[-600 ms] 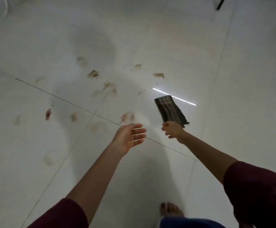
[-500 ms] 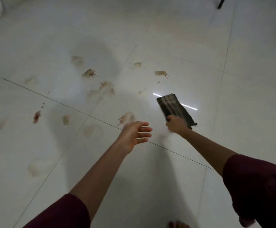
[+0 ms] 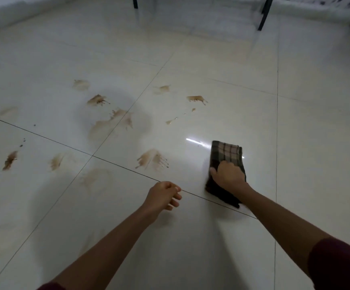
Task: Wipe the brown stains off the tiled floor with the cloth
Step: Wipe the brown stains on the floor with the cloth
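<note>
While the left hand (image 3: 163,194) hangs above the tiled floor (image 3: 190,248) with its fingers loosely curled and nothing in it, the right hand (image 3: 228,175) presses down on the cloth (image 3: 226,152). Its fingers curl over the checked cloth, which lies flat on the floor and sticks out past the fingers. Just left of that hand is a brown stain (image 3: 152,159). More brown stains (image 3: 111,122) lie farther off, to the left of both hands. Far past them stand dark furniture legs (image 3: 264,13).
</note>
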